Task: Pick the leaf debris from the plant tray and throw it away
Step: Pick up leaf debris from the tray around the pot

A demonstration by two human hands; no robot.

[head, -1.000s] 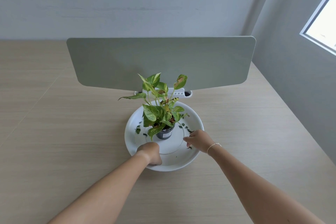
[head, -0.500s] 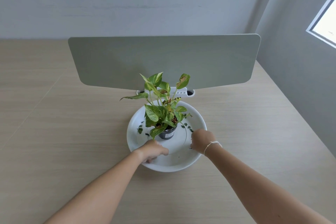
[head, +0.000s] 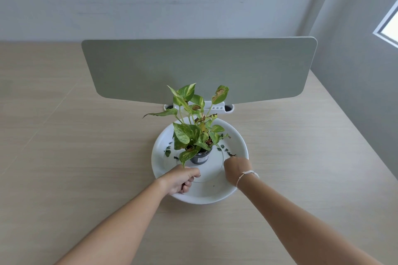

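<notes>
Head view: a white tray (head: 238, 189) sits on the desk (head: 86, 157) with a small potted plant (head: 195, 133) standing in its middle. Dark leaf debris (head: 226, 150) lies scattered on the tray floor: a run of bits to the right of the pot, and a few more on the left side (head: 167, 152). One tiny speck also lies near the front rim.

The left hand (head: 183, 178) rests on the tray's near-left edge, fingers curled into a loose fist; its grip looks clenched, and a dark bit shows at the fingertips, though whether it holds gathered debris cannot be told. The right hand (head: 237, 170) reaches over the tray's right side, fingertips meeting the nearest of the right-hand bits; the back of the hand hides the fingers, so I cannot tell if that grip is pinched on a piece or still released.

By my judgement the task is early to midway: most debris remains on the tray, and nothing shows where it will be thrown. No bin is in sight.
</notes>
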